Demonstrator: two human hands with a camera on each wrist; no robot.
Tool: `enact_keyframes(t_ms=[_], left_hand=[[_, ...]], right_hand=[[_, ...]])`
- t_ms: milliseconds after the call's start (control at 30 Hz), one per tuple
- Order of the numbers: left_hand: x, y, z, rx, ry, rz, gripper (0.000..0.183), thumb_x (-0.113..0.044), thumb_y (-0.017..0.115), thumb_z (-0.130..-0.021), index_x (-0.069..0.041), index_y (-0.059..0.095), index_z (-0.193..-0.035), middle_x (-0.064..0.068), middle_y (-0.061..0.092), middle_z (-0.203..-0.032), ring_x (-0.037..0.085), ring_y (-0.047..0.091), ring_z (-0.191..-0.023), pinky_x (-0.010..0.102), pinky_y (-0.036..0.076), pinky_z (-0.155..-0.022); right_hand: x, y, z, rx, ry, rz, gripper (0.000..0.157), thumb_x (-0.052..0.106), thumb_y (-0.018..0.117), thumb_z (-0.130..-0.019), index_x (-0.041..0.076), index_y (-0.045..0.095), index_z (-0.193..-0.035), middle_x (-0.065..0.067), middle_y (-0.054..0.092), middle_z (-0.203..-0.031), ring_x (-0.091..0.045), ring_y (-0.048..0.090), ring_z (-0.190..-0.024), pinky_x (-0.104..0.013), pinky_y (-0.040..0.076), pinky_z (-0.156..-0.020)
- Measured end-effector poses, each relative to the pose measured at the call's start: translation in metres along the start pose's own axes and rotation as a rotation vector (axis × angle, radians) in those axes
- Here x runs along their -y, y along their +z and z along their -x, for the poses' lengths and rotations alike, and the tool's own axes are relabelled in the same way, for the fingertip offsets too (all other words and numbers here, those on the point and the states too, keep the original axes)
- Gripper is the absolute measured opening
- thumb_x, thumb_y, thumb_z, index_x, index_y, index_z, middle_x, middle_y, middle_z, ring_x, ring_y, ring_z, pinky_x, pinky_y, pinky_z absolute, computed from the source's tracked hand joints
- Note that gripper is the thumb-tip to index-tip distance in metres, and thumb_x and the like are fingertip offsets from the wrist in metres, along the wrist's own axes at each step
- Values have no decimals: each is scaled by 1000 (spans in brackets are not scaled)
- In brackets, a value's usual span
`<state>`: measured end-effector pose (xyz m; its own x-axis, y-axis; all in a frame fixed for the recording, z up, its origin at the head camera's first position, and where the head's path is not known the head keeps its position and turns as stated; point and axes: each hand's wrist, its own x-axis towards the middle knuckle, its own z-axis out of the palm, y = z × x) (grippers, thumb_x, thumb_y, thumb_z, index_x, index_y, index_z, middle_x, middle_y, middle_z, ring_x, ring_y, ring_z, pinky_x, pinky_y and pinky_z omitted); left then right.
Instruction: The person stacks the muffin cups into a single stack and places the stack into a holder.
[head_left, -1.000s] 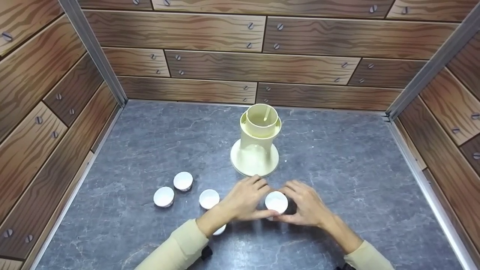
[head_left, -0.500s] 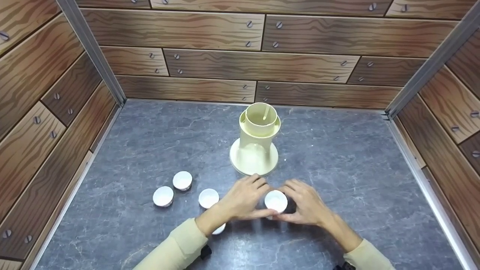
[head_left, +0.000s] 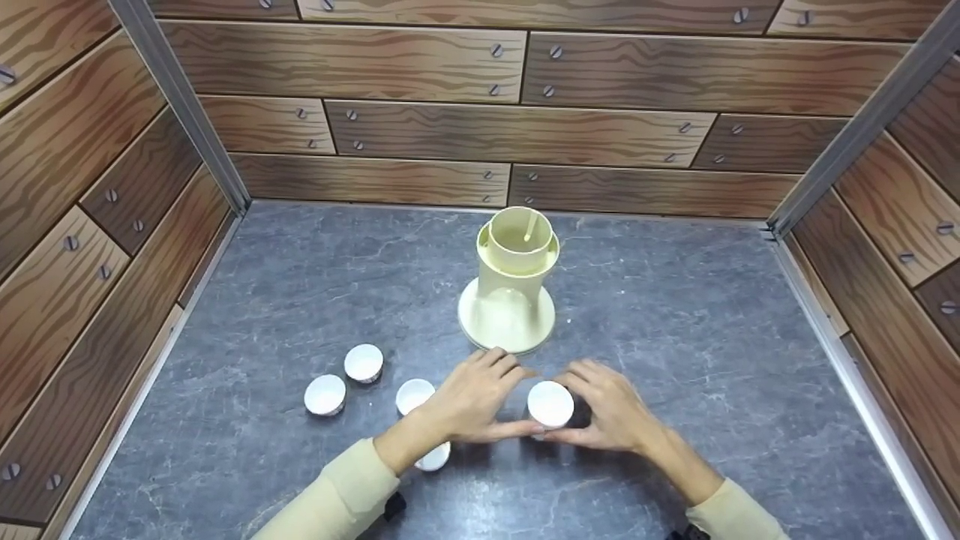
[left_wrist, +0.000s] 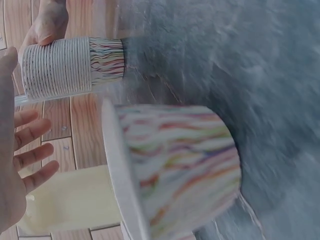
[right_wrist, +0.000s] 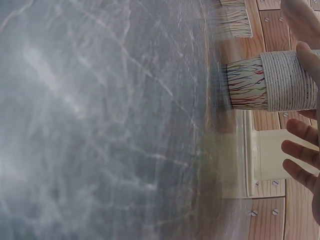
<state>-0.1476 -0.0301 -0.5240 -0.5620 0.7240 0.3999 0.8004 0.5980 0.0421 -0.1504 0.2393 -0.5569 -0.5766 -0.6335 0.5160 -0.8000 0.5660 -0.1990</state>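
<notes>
A tall stack of paper cups (head_left: 550,403), white with coloured streaks low on the sides, stands upright on the table, rims up. My right hand (head_left: 611,405) holds it from the right, thumb in front and index finger behind; its other fingers (right_wrist: 300,147) stick out straight. On the left side, my left hand (head_left: 480,397) is beside the stack, thumb tip close to the front of it. Its fingers (left_wrist: 35,155) are spread and relaxed in the left wrist view. Under and beside my left forearm are two single cups, one paper cup (head_left: 433,456) partly covered.
Behind the hands stands a cream plastic holder (head_left: 510,319) with a round base and an open tube on top. Two more paper cups (head_left: 325,394) sit to the left. Wood-patterned panels (head_left: 420,131) wall in the grey marbled table (head_left: 712,322).
My left hand has shifted slightly left, opening a gap beside the stack, and more of the nearest single cup shows. The right hand and the stack have stayed in place.
</notes>
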Motion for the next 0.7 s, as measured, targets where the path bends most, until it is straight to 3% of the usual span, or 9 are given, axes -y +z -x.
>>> enact_keyframes(t_ms=[167, 367, 700], left_hand=[[5, -3, 8, 46, -13, -14, 75, -79, 55, -92, -18, 66, -135, -3, 69, -122, 16, 63, -117, 33, 55, -94], [9, -8, 15, 54, -15, -36, 77, -79, 60, -90, -17, 65, -136, -2, 69, -124, 17, 62, -119, 33, 53, -89], [18, -19, 23, 108, -19, -56, 84, -79, 58, -90, -15, 59, -144, 0, 66, -132, 20, 62, -120, 36, 55, -92]], right_hand=[[0, 0, 0, 10, 10, -2, 65, 73, 83, -74, 19, 73, -109, 7, 69, -102, -8, 64, -93, -29, 56, -81], [0, -1, 0, 15, 6, 1, 66, 71, 84, -72, 19, 73, -110, 6, 70, -103, -9, 65, -95, -31, 57, -83], [0, -1, 1, 26, 10, 13, 67, 71, 86, -71, 19, 73, -111, 6, 70, -104, -9, 64, -96, -31, 57, -84]])
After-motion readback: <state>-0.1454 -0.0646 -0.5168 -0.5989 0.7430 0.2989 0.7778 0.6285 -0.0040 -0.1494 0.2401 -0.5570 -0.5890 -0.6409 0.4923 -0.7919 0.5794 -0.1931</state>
